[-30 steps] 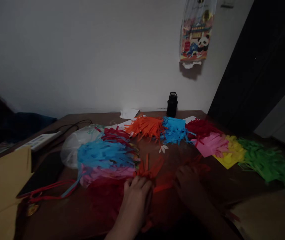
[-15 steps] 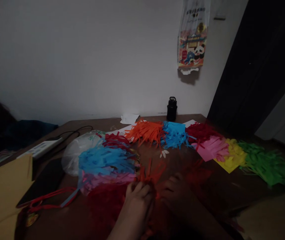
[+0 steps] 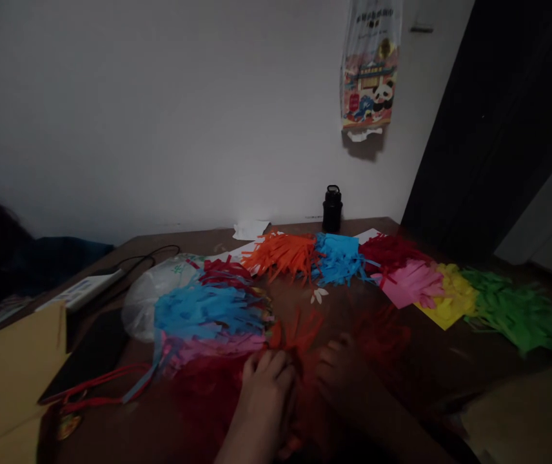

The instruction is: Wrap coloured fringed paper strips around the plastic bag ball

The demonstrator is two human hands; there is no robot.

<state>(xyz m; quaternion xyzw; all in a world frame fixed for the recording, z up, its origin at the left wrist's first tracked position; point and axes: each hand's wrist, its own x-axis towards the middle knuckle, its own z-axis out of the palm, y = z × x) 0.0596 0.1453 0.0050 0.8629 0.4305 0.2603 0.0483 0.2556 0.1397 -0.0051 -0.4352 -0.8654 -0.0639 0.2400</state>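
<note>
Both hands have drawn together: left hand (image 3: 266, 386) and right hand (image 3: 336, 374) press flat, fingers loosely spread, pinning the red fringed paper sheet (image 3: 300, 335) on the brown desk (image 3: 402, 367) before the black bottle (image 3: 332, 208).

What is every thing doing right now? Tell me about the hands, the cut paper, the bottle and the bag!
Left hand: pressed flat on the red fringed paper.
Right hand: resting on the same red paper, grip unclear.
Black bottle: upright, lid on.
Clear plastic bag: lying crumpled.
Orange fringed paper: lying flat, cut into strips.
Green fringed paper: lying flat, cut into strips.
Panda bag: hanging on the wall.
</note>
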